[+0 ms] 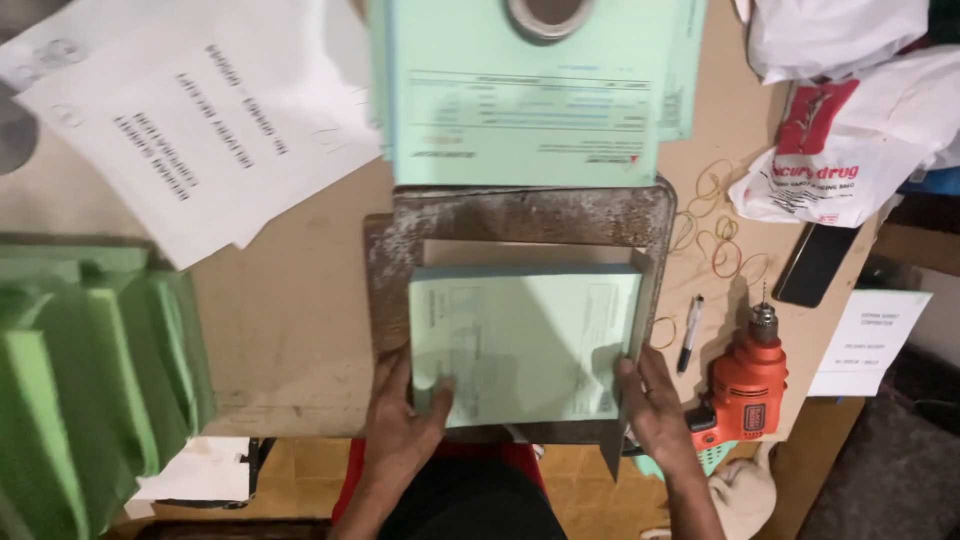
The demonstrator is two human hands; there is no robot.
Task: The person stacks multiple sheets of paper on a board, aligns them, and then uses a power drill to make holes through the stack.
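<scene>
A stack of pale green printed forms (525,340) lies inside a rusty metal frame (530,215) on a brown worktable (290,300). My left hand (405,415) grips the stack's near left corner, thumb on top. At the near right corner, my right hand (650,400) holds the stack's edge against the frame's right arm. Both hands press on the same stack.
A second green stack (525,90) with a tape roll (548,15) on top lies beyond the frame. White papers (200,120) at far left, folded green sheets (90,380) at near left. An orange drill (748,385), pen (690,335), rubber bands (722,245), phone (815,263) and plastic bags (850,130) sit right.
</scene>
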